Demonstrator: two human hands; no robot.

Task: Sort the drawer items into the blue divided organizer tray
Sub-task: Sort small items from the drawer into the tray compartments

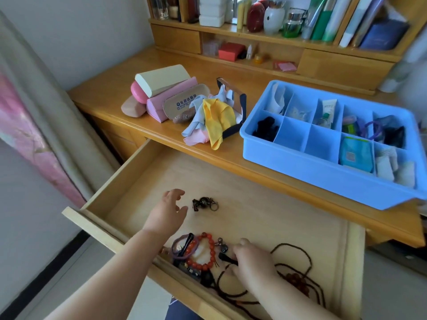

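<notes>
Light-blue plastic divided organizer tray [300, 158]: set on the honey-coloured wooden desk top [120, 93], right of a heap of spectacle cases and cloths [184, 105]; ten compartments, most filled (two near-left ones are seen bare). Open pale wooden drawer [254, 204]: a small dark metal keyring charm [204, 203] lies alone mid-floor. Left hand [167, 212] is held spread, fingers apart, just beside the charm, nothing gripped. Right hand [253, 258] is closed over a small black item among the orange bead bracelet [203, 251] and dark bead necklaces [298, 273].
</notes>
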